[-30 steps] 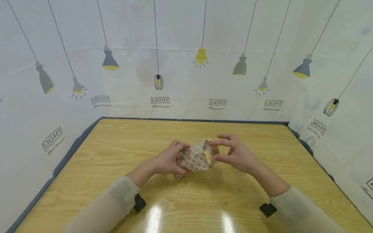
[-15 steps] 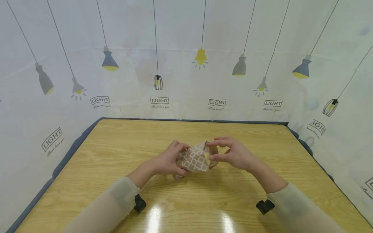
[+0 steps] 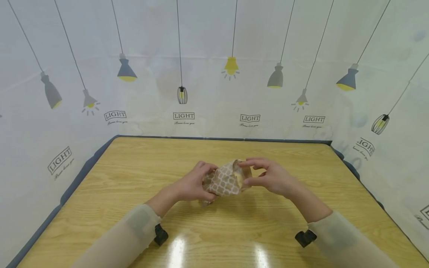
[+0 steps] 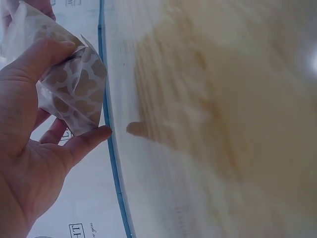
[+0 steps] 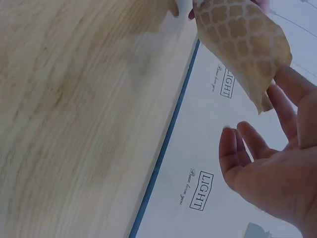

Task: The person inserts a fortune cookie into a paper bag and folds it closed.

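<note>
A brown paper wrapper [image 3: 225,181] with a white lattice print is held up over the middle of the table, crumpled and tilted. My left hand [image 3: 194,185] grips its left end between thumb and fingers. At the right end the paper gapes, and something pale yellow [image 3: 239,179] shows inside. My right hand [image 3: 275,179] has its thumb and index finger on the edge of this opening. In the right wrist view the other fingers [image 5: 229,153] are bent and away from the wrapper [image 5: 242,42]. The left wrist view shows the folded lower corner of the paper [image 4: 81,89].
The wooden table [image 3: 134,160] stretches around the hands, with glare near its front. Behind it and at both sides hang white sheets [image 3: 207,93] printed with lamps. A dark blue edge [image 3: 161,137] runs along the table's back. A black camera [image 3: 161,234] sits on the left wrist.
My right hand has come slightly inward and its fingers have closed a little at the opening. The open flap has shifted slightly. My left hand keeps its hold.
</note>
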Tool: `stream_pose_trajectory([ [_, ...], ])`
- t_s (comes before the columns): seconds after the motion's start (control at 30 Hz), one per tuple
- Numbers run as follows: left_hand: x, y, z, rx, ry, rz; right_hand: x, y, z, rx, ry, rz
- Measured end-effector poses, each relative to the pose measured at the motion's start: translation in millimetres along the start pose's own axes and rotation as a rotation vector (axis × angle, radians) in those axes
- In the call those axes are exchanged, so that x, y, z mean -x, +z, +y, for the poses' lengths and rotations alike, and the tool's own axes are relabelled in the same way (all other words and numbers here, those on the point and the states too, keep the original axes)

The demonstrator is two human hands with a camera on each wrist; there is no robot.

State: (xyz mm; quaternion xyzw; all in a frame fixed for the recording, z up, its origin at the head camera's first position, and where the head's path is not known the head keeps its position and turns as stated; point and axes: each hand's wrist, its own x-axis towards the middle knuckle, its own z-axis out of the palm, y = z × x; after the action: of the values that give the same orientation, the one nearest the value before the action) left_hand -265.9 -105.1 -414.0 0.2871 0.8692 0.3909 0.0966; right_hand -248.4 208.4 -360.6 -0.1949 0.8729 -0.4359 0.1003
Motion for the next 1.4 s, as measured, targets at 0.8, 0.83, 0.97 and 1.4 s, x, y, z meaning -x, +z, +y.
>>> stream_pose_trajectory([
  [0.8,-1.3,2.4,0.0,-0.026,0.023,-0.002,-10.4,25,-8,0.047,0.060,0.061],
  [0.83,-1.3,2.7,0.0,-0.024,0.025,-0.003,-10.8,26,-9,0.047,0.051,0.059],
  [0.97,-1.1,3.4,-0.2,-0.021,0.031,-0.003,-11.5,29,-10,0.037,0.028,0.050],
  [1.4,-3.0,5.6,-2.5,0.010,0.028,0.022,-6.0,25,1,-0.113,-0.025,0.037],
])
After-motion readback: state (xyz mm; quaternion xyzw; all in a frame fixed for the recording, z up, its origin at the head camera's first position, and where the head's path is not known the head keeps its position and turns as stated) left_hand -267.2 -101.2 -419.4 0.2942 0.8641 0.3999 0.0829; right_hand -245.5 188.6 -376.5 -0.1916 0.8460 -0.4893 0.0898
